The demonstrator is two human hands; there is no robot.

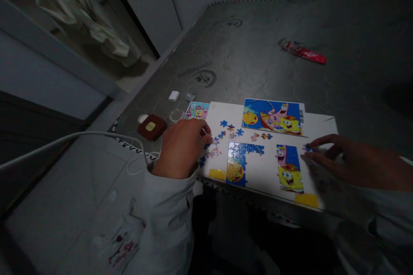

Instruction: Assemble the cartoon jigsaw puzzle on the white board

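Note:
A white puzzle board [319, 122] lies at the near edge of a dark grey table [264, 51]. On it sit two joined cartoon sections, a left section [237, 163] and a right section [289, 169]. Loose pieces [230, 131] are scattered above them, next to a reference picture [272, 116]. My left hand [180, 148] rests at the board's left edge, fingers curled over loose pieces; what it holds is hidden. My right hand [351, 161] reaches in from the right, fingertips pinched on a small puzzle piece [307, 147].
A red wrapper [303, 52] lies far back on the table. A brown case [151, 127], a small white block [174, 96] and a small cartoon card [197, 110] sit left of the board. A white cable [80, 136] runs in from the left.

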